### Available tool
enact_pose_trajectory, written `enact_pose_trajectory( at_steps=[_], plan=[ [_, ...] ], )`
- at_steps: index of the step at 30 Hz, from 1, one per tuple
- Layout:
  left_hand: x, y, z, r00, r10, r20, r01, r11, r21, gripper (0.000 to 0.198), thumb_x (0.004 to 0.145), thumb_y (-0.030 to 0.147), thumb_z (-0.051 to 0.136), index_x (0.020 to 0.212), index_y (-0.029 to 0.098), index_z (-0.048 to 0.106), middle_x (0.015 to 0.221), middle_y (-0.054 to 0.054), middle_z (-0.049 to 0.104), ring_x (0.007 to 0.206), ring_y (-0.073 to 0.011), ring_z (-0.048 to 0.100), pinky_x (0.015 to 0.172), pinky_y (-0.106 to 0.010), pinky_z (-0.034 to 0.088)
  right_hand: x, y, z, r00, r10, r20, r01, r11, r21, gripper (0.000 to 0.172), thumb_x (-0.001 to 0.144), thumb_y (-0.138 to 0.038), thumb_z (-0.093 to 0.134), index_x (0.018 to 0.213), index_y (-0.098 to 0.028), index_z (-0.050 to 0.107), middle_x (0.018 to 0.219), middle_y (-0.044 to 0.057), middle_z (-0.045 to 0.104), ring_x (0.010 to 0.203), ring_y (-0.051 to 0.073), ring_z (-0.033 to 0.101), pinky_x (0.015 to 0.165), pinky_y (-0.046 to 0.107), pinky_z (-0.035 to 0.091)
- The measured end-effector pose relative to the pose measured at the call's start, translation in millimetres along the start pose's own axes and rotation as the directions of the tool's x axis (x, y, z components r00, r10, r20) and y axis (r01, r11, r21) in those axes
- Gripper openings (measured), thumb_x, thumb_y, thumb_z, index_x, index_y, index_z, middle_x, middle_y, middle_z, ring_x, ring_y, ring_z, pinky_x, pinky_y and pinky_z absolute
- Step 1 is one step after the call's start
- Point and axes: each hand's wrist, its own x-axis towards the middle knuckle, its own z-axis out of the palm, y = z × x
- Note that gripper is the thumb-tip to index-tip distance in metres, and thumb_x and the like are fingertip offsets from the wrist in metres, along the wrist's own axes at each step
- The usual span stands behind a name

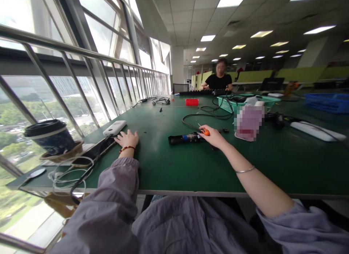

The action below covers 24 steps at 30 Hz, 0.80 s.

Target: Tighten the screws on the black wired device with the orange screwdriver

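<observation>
My right hand (214, 137) is closed around a small screwdriver (205, 131) with an orange and black handle; its thin shaft points away and to the left. Just beneath and left of that hand, a black cylindrical device (178, 139) with a blue band lies on the green table (163, 170). Whether the hand also touches this device I cannot tell. My left hand (128, 139) rests palm down on the table with fingers spread, holding nothing. Beside its fingertips are a white power bank (115, 128) and a dark phone-like slab (94, 152) with a cable.
A lidded paper cup (50, 137) stands at the left by the railing. Farther back are a red basket (192, 102), a teal basket (227, 105) with cables, and a pink-and-white pack (249, 123). A blue basket (327, 103) is at right. Another person (219, 81) sits opposite.
</observation>
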Motion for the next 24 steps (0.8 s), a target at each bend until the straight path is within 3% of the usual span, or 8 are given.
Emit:
enact_pose_trajectory(
  at_steps=[3, 8, 12, 17, 20, 24],
  plan=[
    [4, -5, 5.6, 0.995, 0.042, 0.091, -0.048, 0.997, 0.065, 0.069, 0.092, 0.049, 0.029, 0.142, 0.002, 0.031, 0.148, -0.027, 0.024, 0.137, -0.0391, 0.022, 0.105, -0.051, 0.026, 0, 0, 0, 1.000, 0.001, 0.004, -0.001, 1.000, -0.005, 0.031, 0.081, -0.036, 0.054, 0.110, -0.025, 0.059, 0.098, 0.006, 0.066, 0.086, 0.021, 0.062, 0.074, 0.032, 0.047],
    [8, 5, 17.4, 0.981, 0.156, 0.114, -0.166, 0.983, 0.084, 0.071, 0.091, 0.054, 0.027, 0.143, 0.008, 0.032, 0.149, -0.022, 0.027, 0.139, -0.0333, 0.024, 0.109, -0.045, 0.025, 1, 2, 0, 1.000, -0.014, -0.004, 0.014, 1.000, -0.018, 0.031, 0.080, -0.032, 0.055, 0.110, -0.026, 0.059, 0.096, 0.005, 0.066, 0.084, 0.020, 0.061, 0.074, 0.031, 0.047],
    [11, 11, 23.9, 0.934, 0.326, 0.146, -0.338, 0.939, 0.063, 0.065, 0.092, 0.051, 0.028, 0.143, 0.011, 0.033, 0.149, -0.018, 0.030, 0.139, -0.0274, 0.027, 0.109, -0.040, 0.027, 1, 3, 1, 1.000, -0.010, 0.002, 0.010, 1.000, -0.028, 0.032, 0.080, -0.031, 0.055, 0.111, -0.026, 0.059, 0.097, 0.005, 0.066, 0.084, 0.019, 0.061, 0.075, 0.032, 0.048],
    [9, 16, 24.6, 0.883, 0.432, 0.185, -0.451, 0.889, 0.080, 0.056, 0.094, 0.043, 0.028, 0.135, 0.007, 0.044, 0.146, -0.017, 0.036, 0.137, -0.0252, 0.030, 0.110, -0.035, 0.026, 1, 1, 0, 1.000, -0.001, 0.020, 0.002, 1.000, -0.021, 0.033, 0.080, -0.031, 0.055, 0.113, -0.025, 0.059, 0.100, 0.006, 0.066, 0.087, 0.021, 0.062, 0.076, 0.033, 0.048],
    [4, 20, 19.4, 0.877, 0.442, 0.190, -0.465, 0.881, 0.093, 0.048, 0.094, 0.036, 0.030, 0.126, 0.009, 0.053, 0.138, -0.016, 0.047, 0.130, -0.0245, 0.042, 0.105, -0.033, 0.034, 1, 2, 0, 1.000, -0.004, 0.014, 0.004, 1.000, -0.014, 0.033, 0.080, -0.029, 0.056, 0.112, -0.025, 0.059, 0.100, 0.006, 0.066, 0.087, 0.020, 0.062, 0.077, 0.033, 0.048],
    [-7, 29, 9.4, 0.919, 0.360, 0.164, -0.385, 0.908, 0.164, 0.038, 0.090, 0.023, 0.035, 0.114, 0.014, 0.063, 0.123, -0.017, 0.059, 0.112, -0.0288, 0.057, 0.088, -0.038, 0.048, 2, 2, 0, 1.000, -0.012, 0.008, 0.012, 1.000, -0.013, 0.033, 0.079, -0.028, 0.056, 0.112, -0.025, 0.060, 0.100, 0.006, 0.067, 0.086, 0.020, 0.062, 0.077, 0.033, 0.048]
  ],
)
